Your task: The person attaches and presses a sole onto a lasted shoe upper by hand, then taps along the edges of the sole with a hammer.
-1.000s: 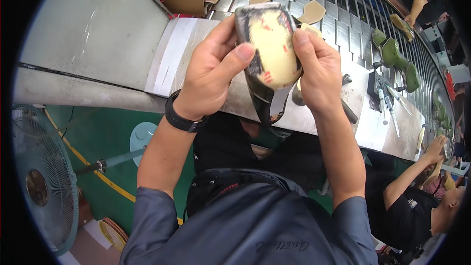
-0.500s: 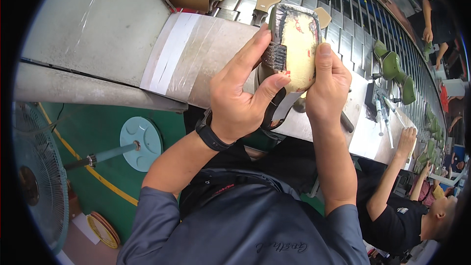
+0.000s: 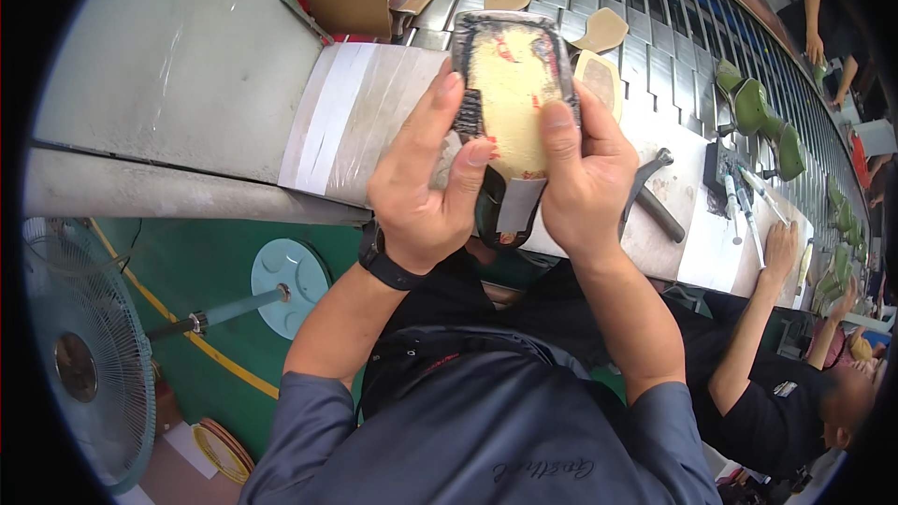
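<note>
Yellow-soled shoe (image 3: 510, 93) being clamped by your left hand (image 3: 426, 192) and right hand (image 3: 585, 178); keep thumbs pressing its edges evenly.

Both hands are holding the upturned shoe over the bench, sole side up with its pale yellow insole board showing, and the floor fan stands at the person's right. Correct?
Not quite. The head view shows the floor fan at the person's left, low beside the green floor. The rest holds: left hand and right hand both grip the shoe, pale yellow board facing up, over the bench.
</note>
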`<state>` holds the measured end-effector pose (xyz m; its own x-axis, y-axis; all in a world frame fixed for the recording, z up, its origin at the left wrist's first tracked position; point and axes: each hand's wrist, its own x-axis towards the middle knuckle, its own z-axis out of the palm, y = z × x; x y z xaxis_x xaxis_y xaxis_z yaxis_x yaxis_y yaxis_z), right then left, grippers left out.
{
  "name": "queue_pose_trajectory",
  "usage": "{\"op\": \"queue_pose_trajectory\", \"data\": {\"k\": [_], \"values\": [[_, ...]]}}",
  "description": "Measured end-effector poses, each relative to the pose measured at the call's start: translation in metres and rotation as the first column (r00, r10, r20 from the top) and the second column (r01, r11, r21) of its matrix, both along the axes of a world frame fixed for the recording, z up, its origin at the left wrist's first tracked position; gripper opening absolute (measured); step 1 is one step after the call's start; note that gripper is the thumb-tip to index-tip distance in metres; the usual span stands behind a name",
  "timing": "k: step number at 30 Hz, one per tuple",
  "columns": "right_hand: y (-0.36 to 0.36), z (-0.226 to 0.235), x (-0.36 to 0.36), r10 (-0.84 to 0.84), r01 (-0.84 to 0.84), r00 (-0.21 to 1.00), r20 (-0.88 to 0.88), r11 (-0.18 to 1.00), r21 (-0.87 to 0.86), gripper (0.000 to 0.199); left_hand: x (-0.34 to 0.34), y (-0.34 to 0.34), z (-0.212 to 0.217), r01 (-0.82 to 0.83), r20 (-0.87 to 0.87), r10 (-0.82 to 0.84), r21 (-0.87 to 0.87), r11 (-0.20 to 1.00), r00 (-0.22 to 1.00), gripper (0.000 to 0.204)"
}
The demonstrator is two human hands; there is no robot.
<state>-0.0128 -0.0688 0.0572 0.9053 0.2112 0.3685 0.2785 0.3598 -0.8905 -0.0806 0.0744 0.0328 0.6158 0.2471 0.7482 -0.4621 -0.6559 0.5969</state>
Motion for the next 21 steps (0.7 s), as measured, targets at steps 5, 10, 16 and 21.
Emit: {"op": "queue_pose_trajectory", "data": {"k": [5, 10, 16, 21], "values": [[-0.004, -0.007, -0.007, 0.015, -0.008, 0.998, 0.061, 0.993, -0.118, 0.047, 0.008, 0.008, 0.03, 0.261, 0.079, -0.258, -0.514, 0.817, 0.963, 0.072], [-0.006, 0.002, -0.006, 0.25, -0.25, 0.965, -0.076, 0.968, 0.01, 0.045, 0.021, 0.027, 0.036, 0.37, -0.049, -0.501, -0.613, 0.698, 0.864, 0.053], [-0.006, 0.005, 0.005, 0.34, -0.319, 0.914, -0.223, 0.94, 0.123, 0.033, 0.018, 0.018, 0.036, 0.338, -0.023, -0.448, -0.624, 0.705, 0.894, 0.04], [-0.005, 0.027, 0.013, -0.029, 0.195, 0.94, 0.341, 0.865, -0.462, 0.024, 0.025, 0.012, 0.038, 0.303, 0.005, -0.393, -0.646, 0.7, 0.919, 0.042]]}}
